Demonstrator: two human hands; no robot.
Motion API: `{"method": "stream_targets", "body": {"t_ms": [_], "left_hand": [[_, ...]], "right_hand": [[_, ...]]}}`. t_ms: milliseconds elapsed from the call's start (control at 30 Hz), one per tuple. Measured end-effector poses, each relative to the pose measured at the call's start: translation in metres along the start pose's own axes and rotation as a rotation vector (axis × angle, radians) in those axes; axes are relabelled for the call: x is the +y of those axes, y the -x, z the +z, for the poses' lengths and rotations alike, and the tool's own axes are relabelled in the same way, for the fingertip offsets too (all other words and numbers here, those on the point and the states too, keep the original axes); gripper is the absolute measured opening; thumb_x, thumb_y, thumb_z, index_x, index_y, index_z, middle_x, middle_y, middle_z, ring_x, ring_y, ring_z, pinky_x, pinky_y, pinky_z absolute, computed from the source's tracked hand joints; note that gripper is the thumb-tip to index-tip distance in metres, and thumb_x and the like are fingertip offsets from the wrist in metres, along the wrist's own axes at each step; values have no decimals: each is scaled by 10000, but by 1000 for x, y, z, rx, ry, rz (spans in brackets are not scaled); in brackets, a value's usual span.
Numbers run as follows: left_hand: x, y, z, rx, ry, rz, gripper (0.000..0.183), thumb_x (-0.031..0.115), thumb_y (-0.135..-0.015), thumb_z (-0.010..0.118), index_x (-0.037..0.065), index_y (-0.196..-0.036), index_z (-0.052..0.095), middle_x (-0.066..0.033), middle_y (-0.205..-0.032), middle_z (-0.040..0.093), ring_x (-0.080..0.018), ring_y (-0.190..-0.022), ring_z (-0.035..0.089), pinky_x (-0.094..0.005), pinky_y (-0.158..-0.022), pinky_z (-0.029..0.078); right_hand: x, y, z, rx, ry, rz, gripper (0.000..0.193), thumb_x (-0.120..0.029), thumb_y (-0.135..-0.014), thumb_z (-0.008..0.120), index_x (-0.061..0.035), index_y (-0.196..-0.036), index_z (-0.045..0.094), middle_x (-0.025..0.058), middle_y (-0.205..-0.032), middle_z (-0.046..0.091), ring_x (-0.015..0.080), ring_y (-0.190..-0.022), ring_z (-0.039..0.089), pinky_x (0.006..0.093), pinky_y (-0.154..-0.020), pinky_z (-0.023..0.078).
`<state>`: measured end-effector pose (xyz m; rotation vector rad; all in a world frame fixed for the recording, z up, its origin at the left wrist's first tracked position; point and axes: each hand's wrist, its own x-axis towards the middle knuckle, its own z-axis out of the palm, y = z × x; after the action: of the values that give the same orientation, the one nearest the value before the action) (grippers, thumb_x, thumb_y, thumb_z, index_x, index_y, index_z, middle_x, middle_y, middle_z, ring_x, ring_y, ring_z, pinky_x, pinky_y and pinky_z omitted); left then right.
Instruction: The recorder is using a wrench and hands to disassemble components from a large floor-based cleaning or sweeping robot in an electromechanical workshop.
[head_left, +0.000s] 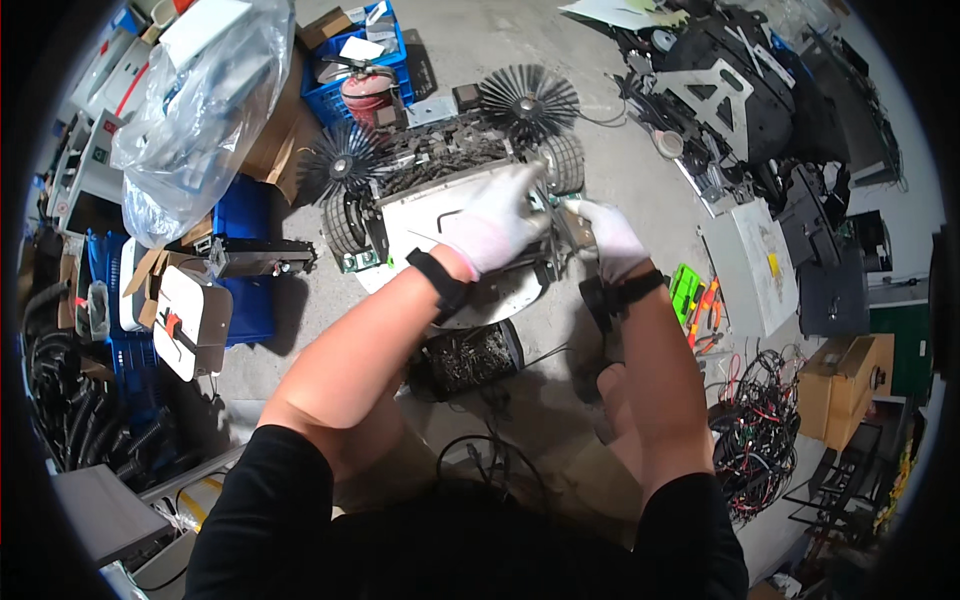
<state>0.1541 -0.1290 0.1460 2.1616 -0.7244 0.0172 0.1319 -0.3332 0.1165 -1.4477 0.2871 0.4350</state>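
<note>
A wheeled sweeping machine [410,215] lies on the floor before me, its white panel uppermost and its innards dusty. Black round brushes [528,103] stand out at its far corners, and treaded wheels [345,222] sit on both sides. My left hand [495,225], in a white glove, reaches over the panel to the machine's right edge, its fingers bent around a small part there. Close beside it, my gloved right hand [612,238] pinches at the same edge, near a brownish metal block [575,235]. What the fingertips grip is too small to make out.
Nearer me lies a dark, debris-filled roller unit [468,358]. Pliers with orange handles [708,305] and a green case [685,290] lie to the right, above tangled cables [765,430]. Blue crates [355,70] and a plastic-wrapped bundle [205,120] stand at the left.
</note>
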Motion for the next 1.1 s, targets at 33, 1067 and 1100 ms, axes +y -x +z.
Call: {"method": "stream_targets", "body": {"t_ms": [33,1067,1100], "left_hand": [[-2,1,13,-2,-30,31,622,196,-797,674,18,-1346,443,-242,-1266,524,-377,-1175,523,-410,-1014,418],[-57,100,-5,-455,-641,-100,265,134,-872,515,161,-1071,686,-94,-944,703,-272,-889,685,-387,-751,545],[-57,98,-8,-452,-633,-127,260,139,-871,518,161,-1065,689,-92,-944,702,-273,-885,684,-387,-751,544]], "right_hand": [[3,-3,-1,-44,-50,-11,225,-270,-939,523,-83,-980,641,-18,-737,600,76,-551,538,214,-463,415],[-15,2,-23,264,-186,177,257,-346,-939,541,-101,-956,613,-14,-676,495,72,-439,337,228,-368,251],[-23,-2,-23,155,-359,159,283,-359,-940,534,-89,-995,599,0,-690,494,75,-448,362,231,-361,261]]}}
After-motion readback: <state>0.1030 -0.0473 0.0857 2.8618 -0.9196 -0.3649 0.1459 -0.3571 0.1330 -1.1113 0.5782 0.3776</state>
